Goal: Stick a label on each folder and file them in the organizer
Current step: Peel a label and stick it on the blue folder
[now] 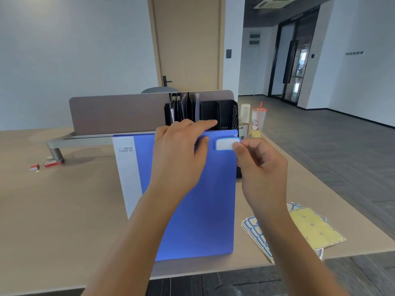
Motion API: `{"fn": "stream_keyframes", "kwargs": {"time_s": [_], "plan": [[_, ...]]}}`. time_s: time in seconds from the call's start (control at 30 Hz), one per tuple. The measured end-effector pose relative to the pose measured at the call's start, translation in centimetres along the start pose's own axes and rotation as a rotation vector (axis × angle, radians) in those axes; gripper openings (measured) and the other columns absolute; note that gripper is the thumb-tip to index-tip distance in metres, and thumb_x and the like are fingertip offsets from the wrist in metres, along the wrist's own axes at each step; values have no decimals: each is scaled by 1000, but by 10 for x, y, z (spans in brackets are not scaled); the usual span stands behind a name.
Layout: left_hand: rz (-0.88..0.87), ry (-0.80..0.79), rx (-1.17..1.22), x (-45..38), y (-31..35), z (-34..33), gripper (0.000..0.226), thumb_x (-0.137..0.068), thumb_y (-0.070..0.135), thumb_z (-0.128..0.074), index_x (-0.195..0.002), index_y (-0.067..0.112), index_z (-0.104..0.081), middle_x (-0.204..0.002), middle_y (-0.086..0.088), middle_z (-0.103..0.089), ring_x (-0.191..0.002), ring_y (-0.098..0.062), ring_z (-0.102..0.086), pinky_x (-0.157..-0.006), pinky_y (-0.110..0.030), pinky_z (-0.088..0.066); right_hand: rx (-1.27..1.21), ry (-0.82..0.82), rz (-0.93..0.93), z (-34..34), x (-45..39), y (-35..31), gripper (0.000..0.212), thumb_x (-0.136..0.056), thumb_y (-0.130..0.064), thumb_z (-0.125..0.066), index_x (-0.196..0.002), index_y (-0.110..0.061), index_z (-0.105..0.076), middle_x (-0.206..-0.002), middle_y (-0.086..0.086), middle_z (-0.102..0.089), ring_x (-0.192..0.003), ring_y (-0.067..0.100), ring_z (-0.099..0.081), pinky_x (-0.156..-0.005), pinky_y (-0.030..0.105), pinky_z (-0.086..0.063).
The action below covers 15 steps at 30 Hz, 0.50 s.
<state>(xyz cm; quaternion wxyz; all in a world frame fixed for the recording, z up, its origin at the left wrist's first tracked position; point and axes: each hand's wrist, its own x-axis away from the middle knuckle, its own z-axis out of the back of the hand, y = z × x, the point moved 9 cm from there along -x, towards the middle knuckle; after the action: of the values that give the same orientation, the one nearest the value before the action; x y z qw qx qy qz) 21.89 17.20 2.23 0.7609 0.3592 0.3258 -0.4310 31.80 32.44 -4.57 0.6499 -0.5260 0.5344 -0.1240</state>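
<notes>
The right hand pinches the right end of the white label, its long axis level, at the blue folder's upper right corner. The left hand, fingers relaxed, lies just left, nearer to press it.

On the white spine strip of the blue folder lying under my hands, up at about eleven o'clock from my left hand, I read "2-LEVER FILE" in small grey print, with a line of characters above it too small to make out. The blue-bordered label pinched in my right hand is blank. The cup at one o'clock carries a cartoon figure, its lettering unreadable.
</notes>
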Motion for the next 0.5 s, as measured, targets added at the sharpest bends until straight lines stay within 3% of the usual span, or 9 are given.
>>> {"fn": "stream_keyframes", "kwargs": {"time_s": [0.1,0.27,0.5], "plan": [[-13,7,-16,2,1,-1,37,-98,14,-55,-124,37,-71,-97,14,-65,-91,-8,-55,-92,-20,-23,16,6,7,-1,-1,-3,11,-99,-16,-69,-89,-15,-74,-76,-8,-71,-69,9,-62,-70,36,-56],[-25,15,5,4,2,-1,40,-96,15,-53,-124,35,-72,-97,14,-64,-89,-8,-54,-94,-22,-25,16,-4,-24,-3,-2,-5,11,-99,-18,-70,-89,-17,-75,-75,-12,-71,-67,7,-64,-72,40,-60],[2,19,36,5,4,1,36,-91,32,-54,-121,38,-73,-95,14,-65,-93,-5,-54,-96,-21,-26,22,-26,-16,-8,-6,-10,11,-99,-16,-69,-90,-18,-75,-69,-18,-67,-60,4,-60,-68,29,-50]]}}
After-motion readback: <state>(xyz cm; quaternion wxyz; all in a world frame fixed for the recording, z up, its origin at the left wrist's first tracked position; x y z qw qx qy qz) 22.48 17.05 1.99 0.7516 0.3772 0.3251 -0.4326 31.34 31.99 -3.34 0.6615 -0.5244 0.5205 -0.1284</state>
